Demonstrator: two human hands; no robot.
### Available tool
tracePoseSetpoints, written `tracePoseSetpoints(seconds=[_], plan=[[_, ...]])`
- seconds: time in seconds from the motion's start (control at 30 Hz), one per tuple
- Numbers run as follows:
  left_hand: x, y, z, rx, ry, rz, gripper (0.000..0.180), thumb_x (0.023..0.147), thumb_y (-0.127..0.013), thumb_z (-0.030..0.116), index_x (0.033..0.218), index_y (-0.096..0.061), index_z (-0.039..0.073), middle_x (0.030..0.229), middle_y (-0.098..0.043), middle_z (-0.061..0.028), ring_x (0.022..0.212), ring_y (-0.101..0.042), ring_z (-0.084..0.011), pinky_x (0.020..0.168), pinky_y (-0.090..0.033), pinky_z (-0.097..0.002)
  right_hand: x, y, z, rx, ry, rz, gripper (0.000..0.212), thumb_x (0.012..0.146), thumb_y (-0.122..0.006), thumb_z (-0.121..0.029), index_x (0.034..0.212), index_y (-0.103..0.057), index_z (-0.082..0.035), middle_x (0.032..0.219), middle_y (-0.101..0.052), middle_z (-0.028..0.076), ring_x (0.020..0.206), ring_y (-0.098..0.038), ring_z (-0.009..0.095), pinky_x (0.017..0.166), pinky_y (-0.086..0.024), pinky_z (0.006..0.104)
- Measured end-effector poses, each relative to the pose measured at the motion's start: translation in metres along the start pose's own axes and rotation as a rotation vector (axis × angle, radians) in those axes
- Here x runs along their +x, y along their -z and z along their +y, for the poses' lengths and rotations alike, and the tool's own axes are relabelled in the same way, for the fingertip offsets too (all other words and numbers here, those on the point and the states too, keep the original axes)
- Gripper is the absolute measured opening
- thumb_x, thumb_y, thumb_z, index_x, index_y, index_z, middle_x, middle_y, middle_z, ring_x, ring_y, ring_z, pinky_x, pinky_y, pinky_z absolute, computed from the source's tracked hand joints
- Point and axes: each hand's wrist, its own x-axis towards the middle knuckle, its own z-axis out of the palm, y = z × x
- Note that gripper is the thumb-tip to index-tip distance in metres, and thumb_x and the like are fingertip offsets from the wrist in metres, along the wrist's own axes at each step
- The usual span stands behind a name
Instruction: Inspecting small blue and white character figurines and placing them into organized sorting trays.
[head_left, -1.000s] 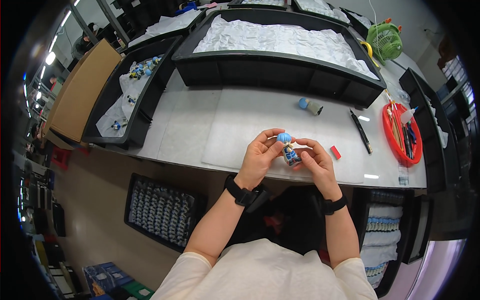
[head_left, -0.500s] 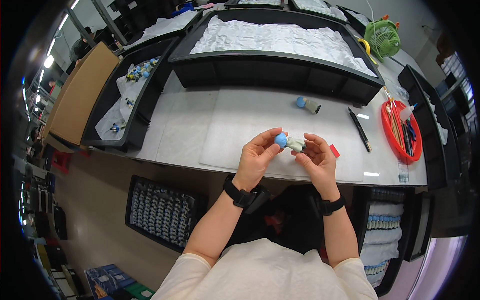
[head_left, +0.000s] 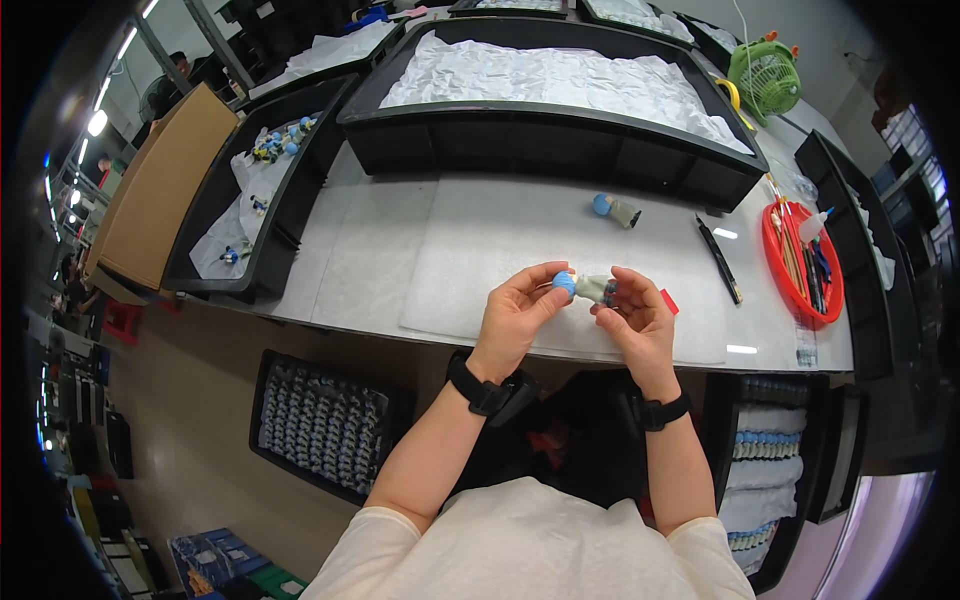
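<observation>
Between my two hands lies a small figurine (head_left: 592,289) with a blue head and a pale grey-white body, held sideways above the white sheet (head_left: 470,270). My left hand (head_left: 522,308) pinches it by the blue head. The fingers of my right hand (head_left: 642,318) close round its dark foot end. Beyond them a second figurine (head_left: 617,210) of the same look rests on its side on the table. A small red piece (head_left: 669,301) shows beside my right fingers, and a black pen (head_left: 720,259) lies farther right.
A large black tray (head_left: 540,140) lined with white sheeting spans the back. At left stands a black bin (head_left: 270,262) with several figurines. A red basket (head_left: 836,300) of brushes and pens sits right. Crates of figurines (head_left: 325,425) stand below the table edge, and a green fan (head_left: 765,78) stands far right.
The figurine has turned slightly in my fingers, so its side shows differently. Both hands stay almost in place, still holding it at each end.
</observation>
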Motion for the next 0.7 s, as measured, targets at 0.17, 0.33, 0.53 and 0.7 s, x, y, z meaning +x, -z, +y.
tracePoseSetpoints(seconds=[0.17, 0.33, 0.53, 0.7], plan=[[0.0040, 0.0000, 0.0007, -0.075, 0.059, 0.011, 0.028, 0.089, -0.045, 0.004, 0.116, -0.046, -0.002, 0.106, -0.055, -0.0107, 0.099, -0.054, -0.0166, 0.088, -0.046, -0.0291, -0.0003, 0.0006, -0.0045, 0.087, 0.008, -0.102, 0.056, 0.072, -0.067, 0.002, 0.122, -0.043, 0.000, 0.106, -0.057, 0.012, 0.089, -0.057, 0.015, 0.077, -0.049, 0.0254], [0.0029, -0.0011, 0.0005, -0.061, 0.076, -0.001, 0.028, 0.090, -0.044, 0.006, 0.116, -0.046, -0.002, 0.106, -0.055, -0.0112, 0.097, -0.056, -0.0173, 0.086, -0.047, -0.0292, -0.0020, 0.0021, -0.0034, 0.063, 0.016, -0.116, 0.057, 0.072, -0.067, 0.002, 0.123, -0.042, 0.000, 0.109, -0.056, 0.015, 0.090, -0.058, 0.017, 0.077, -0.050, 0.0259], [-0.0012, -0.0006, 0.0031, -0.080, 0.063, 0.037, 0.029, 0.087, -0.047, 0.002, 0.116, -0.047, -0.001, 0.110, -0.055, -0.0129, 0.101, -0.054, -0.0176, 0.088, -0.045, -0.0297, -0.0037, 0.0011, -0.0008, 0.083, -0.032, -0.037, 0.044, 0.078, -0.063, -0.004, 0.118, -0.046, 0.002, 0.099, -0.059, 0.011, 0.088, -0.057, 0.015, 0.073, -0.048, 0.0239], [-0.0023, 0.0005, 0.0021, -0.038, -0.055, -0.065, 0.032, 0.081, -0.052, -0.005, 0.112, -0.050, -0.001, 0.112, -0.054, -0.0137, 0.102, -0.053, -0.0187, 0.091, -0.041, -0.0307, -0.0024, -0.0028, -0.0004, -0.076, 0.014, 0.007, 0.031, 0.078, -0.063, -0.008, 0.106, -0.055, 0.001, 0.089, -0.061, 0.008, 0.079, -0.057, 0.011, 0.067, -0.046, 0.0216]])
